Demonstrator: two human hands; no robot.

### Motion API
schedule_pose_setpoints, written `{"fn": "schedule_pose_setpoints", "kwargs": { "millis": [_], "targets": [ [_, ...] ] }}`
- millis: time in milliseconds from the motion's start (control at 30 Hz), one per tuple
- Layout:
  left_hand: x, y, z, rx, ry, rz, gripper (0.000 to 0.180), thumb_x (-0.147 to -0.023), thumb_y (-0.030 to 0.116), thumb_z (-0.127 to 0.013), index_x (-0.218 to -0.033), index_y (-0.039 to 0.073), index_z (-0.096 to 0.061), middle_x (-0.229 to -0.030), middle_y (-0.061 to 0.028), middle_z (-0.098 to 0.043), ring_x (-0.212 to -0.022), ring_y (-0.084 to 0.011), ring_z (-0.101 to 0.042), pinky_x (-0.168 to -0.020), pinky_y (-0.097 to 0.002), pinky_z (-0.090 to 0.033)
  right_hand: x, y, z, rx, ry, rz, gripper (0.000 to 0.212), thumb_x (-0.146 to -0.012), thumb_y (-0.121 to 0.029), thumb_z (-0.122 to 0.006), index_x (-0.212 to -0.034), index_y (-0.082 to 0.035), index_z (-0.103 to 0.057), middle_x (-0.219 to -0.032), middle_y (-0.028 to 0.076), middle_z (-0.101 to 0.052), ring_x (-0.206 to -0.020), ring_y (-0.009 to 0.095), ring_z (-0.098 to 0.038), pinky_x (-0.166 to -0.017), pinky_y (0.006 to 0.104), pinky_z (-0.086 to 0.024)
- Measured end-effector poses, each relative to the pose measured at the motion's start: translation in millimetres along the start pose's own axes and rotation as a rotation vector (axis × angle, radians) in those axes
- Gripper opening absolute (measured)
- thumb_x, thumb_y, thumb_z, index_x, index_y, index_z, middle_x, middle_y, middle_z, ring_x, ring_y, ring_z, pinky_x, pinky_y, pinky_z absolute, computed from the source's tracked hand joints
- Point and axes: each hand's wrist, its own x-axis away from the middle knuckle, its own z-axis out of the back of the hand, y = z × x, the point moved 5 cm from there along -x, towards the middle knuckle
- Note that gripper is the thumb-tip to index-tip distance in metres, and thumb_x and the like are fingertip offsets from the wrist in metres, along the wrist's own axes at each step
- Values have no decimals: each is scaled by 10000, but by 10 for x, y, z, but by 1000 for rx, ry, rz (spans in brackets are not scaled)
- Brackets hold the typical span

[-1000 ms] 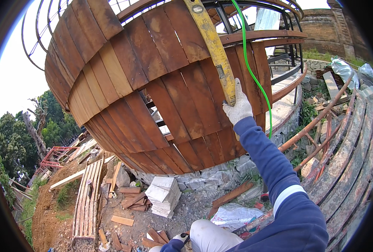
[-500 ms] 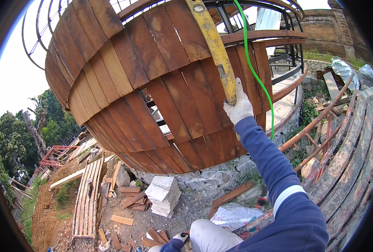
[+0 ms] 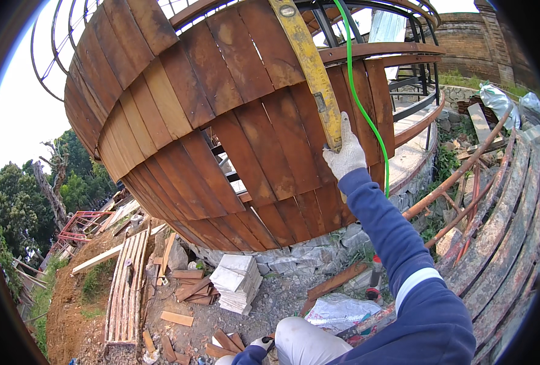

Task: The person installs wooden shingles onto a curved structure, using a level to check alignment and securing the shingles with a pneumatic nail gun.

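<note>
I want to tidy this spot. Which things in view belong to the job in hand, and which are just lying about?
Seemingly in the job:
yellow spirit level, gripped by the gloved right hand
wooden cladding behind the level

Seemingly just lying about:
stack of pale slabs
loose wood pieces
crumpled whitish sheet

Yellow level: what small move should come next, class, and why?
Perhaps steady the yellow level against the brown boards: only the right hand grips it, at the lower end, while the left hand is down low.
</note>
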Motion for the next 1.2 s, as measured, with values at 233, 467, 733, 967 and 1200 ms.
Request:
{"fn": "schedule_pose_setpoints", "kwargs": {
  "millis": [233, 467, 733, 967, 1200],
  "targets": [
    [27, 45, 42, -53, -45, 66, 494, -967, 485, -465, -1346, 192, -585, -1199, -212, -680, -1143, -395, -631, -936, -449, -491, 9, 4, -6, 51, -4, 14, 1040, -777, -79, -786, -1615, -211, -185, -1201, 223, -602, -1081, 382, -652, -963, 418, -532],
    [-61, -46, -28, 8, 38, 87, 525, -942, 541, -485, -1294, 179, -631, -1198, -202, -687, -1161, -392, -626, -936, -451, -492, -1, 53, -7, 57, -2, 63, 1041, -777, -77, -786, -1615, -194, -180, -1210, 228, -598, -1083, 394, -646, -968, 422, -527],
    [-144, -346, -77, -30, -27, 148, 530, -933, 542, -499, -1284, 171, -642, -1192, -192, -693, -1154, -396, -629, -935, -449, -493, -10, -19, -29, 53, 6, 32, 984, -779, -33, -769, -1599, -171, -243, -1211, 230, -617, -1108, 375, -650, -965, 406, -528],
    [92, 312, 112, 10, -14, 32, 515, -981, 485, -428, -1385, 193, -557, -1258, -166, -675, -1172, -382, -620, -956, -431, -477, -22, 83, -20, 64, -2, 51, 1049, -771, -72, -790, -1616, -195, -179, -1192, 232, -596, -1085, 392, -646, -957, 418, -530],
    [82, 252, 116, 4, -47, 79, 502, -977, 487, -431, -1378, 216, -563, -1260, -169, -670, -1179, -377, -619, -951, -436, -479, -26, 82, -46, 64, 8, 57, 1051, -774, -73, -789, -1617, -197, -174, -1193, 229, -598, -1087, 395, -645, -959, 422, -528]
  ]
}}
